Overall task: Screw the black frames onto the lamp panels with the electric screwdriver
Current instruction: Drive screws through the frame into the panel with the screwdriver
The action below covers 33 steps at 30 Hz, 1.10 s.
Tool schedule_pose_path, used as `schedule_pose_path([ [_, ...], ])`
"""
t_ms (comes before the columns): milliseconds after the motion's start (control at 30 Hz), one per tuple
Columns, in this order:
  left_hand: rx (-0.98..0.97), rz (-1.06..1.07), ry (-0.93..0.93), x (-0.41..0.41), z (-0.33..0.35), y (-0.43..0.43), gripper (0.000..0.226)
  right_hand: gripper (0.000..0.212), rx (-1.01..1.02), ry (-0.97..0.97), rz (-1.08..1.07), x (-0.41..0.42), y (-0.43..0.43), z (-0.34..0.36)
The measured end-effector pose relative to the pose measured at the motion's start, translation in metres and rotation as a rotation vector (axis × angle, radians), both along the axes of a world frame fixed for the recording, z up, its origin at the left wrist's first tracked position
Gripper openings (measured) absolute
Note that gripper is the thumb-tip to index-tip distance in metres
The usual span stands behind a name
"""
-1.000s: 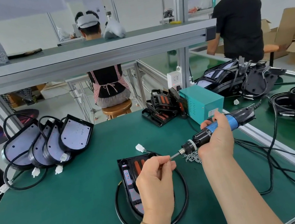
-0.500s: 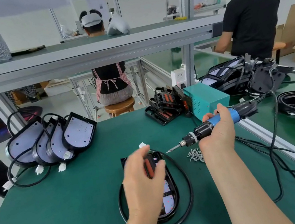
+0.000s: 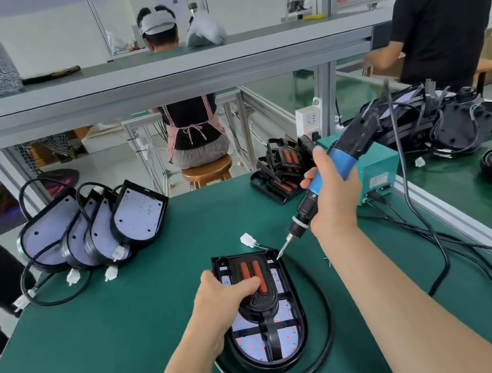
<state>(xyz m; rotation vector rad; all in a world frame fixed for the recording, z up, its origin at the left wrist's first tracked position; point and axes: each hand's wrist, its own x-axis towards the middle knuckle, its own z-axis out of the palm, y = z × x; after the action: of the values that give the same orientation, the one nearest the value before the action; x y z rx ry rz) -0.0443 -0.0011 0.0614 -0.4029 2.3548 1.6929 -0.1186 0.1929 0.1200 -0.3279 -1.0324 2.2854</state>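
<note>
Down near the front edge of the green bench [image 3: 101,343], seen from the head camera, the lamp panel [image 3: 267,345] lies flat with the black frame [image 3: 283,281] seated on it, rounded end toward the person. A black cable [image 3: 323,304] loops around it, ending at a white connector [image 3: 246,239]. The left hand [image 3: 225,298] reaches in from the left, forearm low, fingers curled over the frame's raised centre and thumb on its left rim, gripping it. The right hand [image 3: 333,197] is raised, fist wrapped around the blue grip of the electric screwdriver [image 3: 342,162]. The tool tilts down and left, its bit tip touching the frame's far right corner. More lamp panels [image 3: 140,211] lean together by the far left edge.
</note>
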Motion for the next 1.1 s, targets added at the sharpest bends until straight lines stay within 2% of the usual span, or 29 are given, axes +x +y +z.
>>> schedule_pose_path([
  [233, 0.033, 0.044, 0.011, -0.001, -0.005, -0.001, 0.069, 0.018, 0.116, 0.003, 0.081, -0.022, -0.011, -0.011],
  [633, 0.061, 0.048, 0.024, -0.005, -0.012, -0.002, 0.066, 0.019, 0.184, 0.002, 0.126, -0.032, -0.022, -0.023],
  [867, 0.07, 0.046, 0.033, -0.006, -0.015, -0.003, 0.065, 0.021, 0.329, 0.065, 0.26, -0.027, -0.029, -0.018],
  [1100, 0.087, 0.041, 0.041, -0.006, -0.015, -0.003, 0.065, 0.017, 0.383, 0.078, 0.283, -0.024, -0.029, -0.016],
])
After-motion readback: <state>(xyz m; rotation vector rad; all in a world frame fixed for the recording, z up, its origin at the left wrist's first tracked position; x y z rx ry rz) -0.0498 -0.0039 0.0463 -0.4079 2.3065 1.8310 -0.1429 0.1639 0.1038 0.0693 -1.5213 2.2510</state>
